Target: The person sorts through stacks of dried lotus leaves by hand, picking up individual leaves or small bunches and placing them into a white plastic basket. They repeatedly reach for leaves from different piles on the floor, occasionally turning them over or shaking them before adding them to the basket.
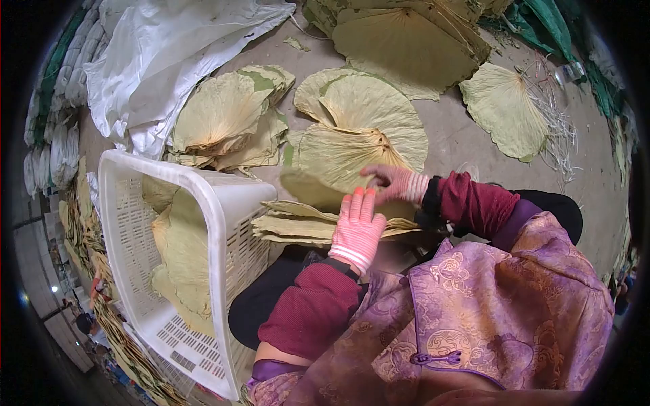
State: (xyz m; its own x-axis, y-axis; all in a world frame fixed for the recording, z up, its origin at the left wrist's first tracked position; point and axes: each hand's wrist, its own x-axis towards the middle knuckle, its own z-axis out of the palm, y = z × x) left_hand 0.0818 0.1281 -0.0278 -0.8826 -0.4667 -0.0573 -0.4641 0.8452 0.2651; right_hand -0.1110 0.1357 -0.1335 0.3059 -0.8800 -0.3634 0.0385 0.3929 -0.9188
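Observation:
A folded stack of dried lotus leaves lies across my lap, its layered edges turned to the left. My left hand, in a pink striped glove with orange fingertips, rests flat against the stack with fingers stretched out. Just beyond it, my right hand, gloved alike, has its fingers curled at the edge of a raised, slightly blurred lotus leaf. The left fingers partly hide where that leaf meets the stack. In front of my hands, a pile of round dried leaves spreads on the floor.
A white plastic basket lies on its side at the left, with leaves inside. More leaf piles and a large stack stand ahead. White sheeting lies at upper left; a single leaf and loose strings lie right.

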